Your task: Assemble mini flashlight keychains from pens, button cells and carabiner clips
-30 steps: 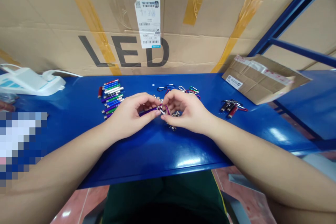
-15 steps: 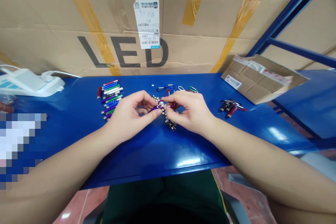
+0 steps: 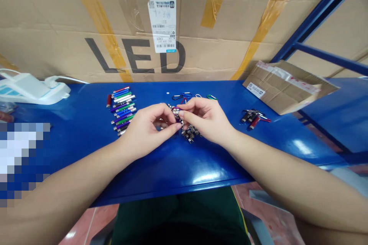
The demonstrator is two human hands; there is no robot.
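Observation:
My left hand (image 3: 151, 126) is closed, thumb and fingertips pinched at the middle of the table. Something small and purplish shows at its tips, too hidden to name. My right hand (image 3: 208, 116) pinches a magenta carabiner (image 3: 176, 108), its curved end showing between the two hands. Beneath the hands lies a heap of small metal clasps (image 3: 189, 134), partly covered. More carabiners (image 3: 181, 95) in blue, black, red, silver and green rest just behind the hands. Left of my left hand are rows of coloured metal penlight-like tubes (image 3: 123, 103).
At the right lies a small group of black and red tubes with carabiners (image 3: 253, 118). An open cardboard box (image 3: 283, 86) stands behind them, near a blue metal frame (image 3: 319, 15). A white power strip (image 3: 43, 93) sits at the far left. A large carton (image 3: 212, 53) backs the blue table (image 3: 172, 172).
My right hand has shifted slightly left and turned, its fingertips now closer to my left hand. The carabiner has turned with it, and more of the metal clasp heap shows below.

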